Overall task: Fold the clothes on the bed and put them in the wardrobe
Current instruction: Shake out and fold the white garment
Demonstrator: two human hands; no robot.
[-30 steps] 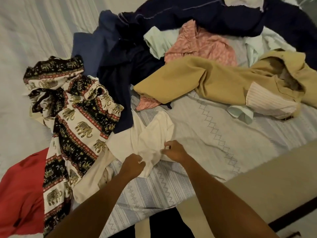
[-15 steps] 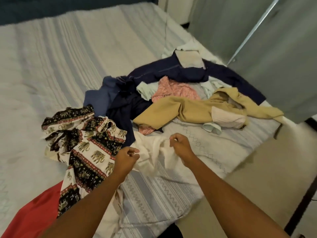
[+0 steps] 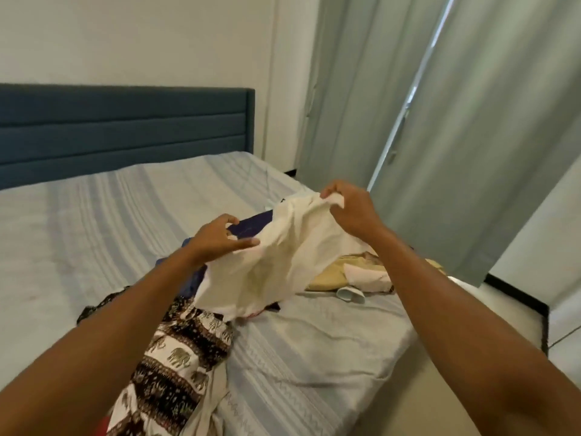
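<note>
While white garment point(image 3: 283, 262) hangs lifted over bed point(image 3: 125, 221), left hand point(image 3: 220, 237) and right hand point(image 3: 349, 209) each pinch its top edge. Nothing folded in view. Print cloth point(image 3: 179, 366) near left, tan garment point(image 3: 330, 273) right: loose heaps. No wardrobe in view. Task judged barely begun.

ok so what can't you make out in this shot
Head view, all of it:
cream garment: its type, bunched between left hand and right hand.
navy clothes: mostly hidden behind the cream garment.
tan garment: partly behind the right forearm.
elephant-print garment: lower end cut off by the bottom edge.
grey panels: wardrobe doors or curtains, cannot tell.
</note>
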